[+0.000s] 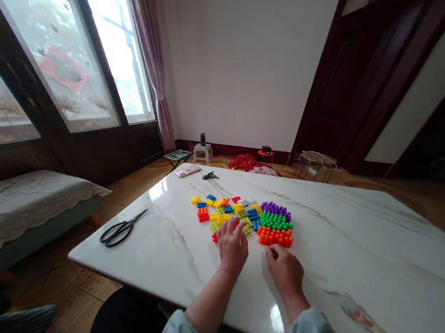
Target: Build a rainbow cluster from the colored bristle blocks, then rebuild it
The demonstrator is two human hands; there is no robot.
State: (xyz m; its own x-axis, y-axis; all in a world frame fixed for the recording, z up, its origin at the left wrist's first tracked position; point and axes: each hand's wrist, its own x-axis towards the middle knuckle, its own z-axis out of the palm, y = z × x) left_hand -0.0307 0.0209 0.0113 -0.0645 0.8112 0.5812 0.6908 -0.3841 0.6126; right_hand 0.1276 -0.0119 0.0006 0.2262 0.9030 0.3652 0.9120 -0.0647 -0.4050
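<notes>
My left hand reaches over the near side of a loose pile of small plastic building pieces, its fingers apart and bent downward. Under and around its fingertips lie yellow pieces and lime-green pieces; the hand partly hides some red ones. My right hand rests low at the near edge of an assembled block of orange pieces, green pieces and purple pieces in bands. Its thumb and fingers are pinched together; whatever sits between them is hidden. Blue pieces lie between pile and block.
Black-handled scissors lie at the left of the white marbled table. Toward the far corner are a phone-like flat object and a small dark object, perhaps keys. Beyond stand a white stool and a cloth-covered bench.
</notes>
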